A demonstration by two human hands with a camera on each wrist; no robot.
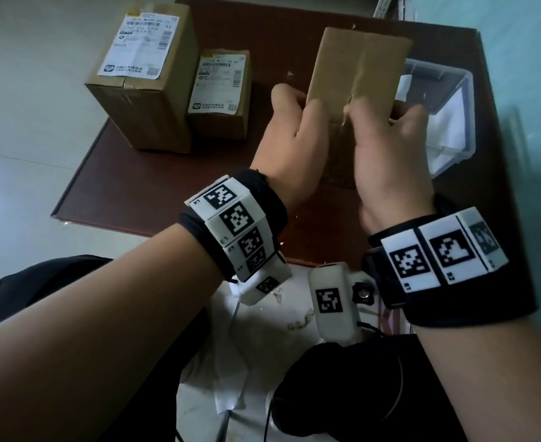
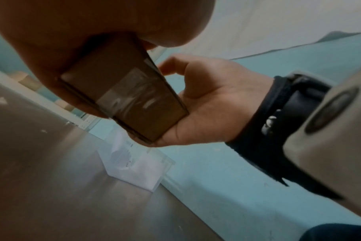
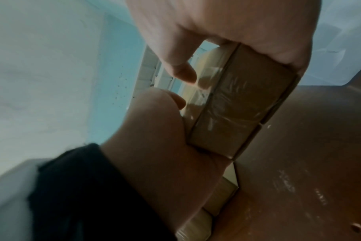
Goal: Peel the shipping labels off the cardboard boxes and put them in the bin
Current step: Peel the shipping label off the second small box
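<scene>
A flat cardboard box [image 1: 358, 65] is held tilted above the brown table [image 1: 154, 186], its taped, label-free face toward me. My left hand [image 1: 298, 122] grips its left edge and my right hand [image 1: 387, 135] grips its right edge. The left wrist view shows the box's taped end [image 2: 124, 91] resting against my right hand's [image 2: 206, 101] palm. In the right wrist view the box [image 3: 243, 104] sits between both hands. A clear plastic bin [image 1: 454, 90] with white paper inside stands just right of the box. Two boxes stand at left, each bearing a white shipping label [image 1: 140, 46] [image 1: 218, 84].
The tall labelled box [image 1: 154, 113] and the smaller labelled box [image 1: 227, 126] stand side by side on the table's far left. The bin [image 2: 134, 164] sits by the table's right edge, beside a blue-green wall. White paper lies on my lap below the near table edge.
</scene>
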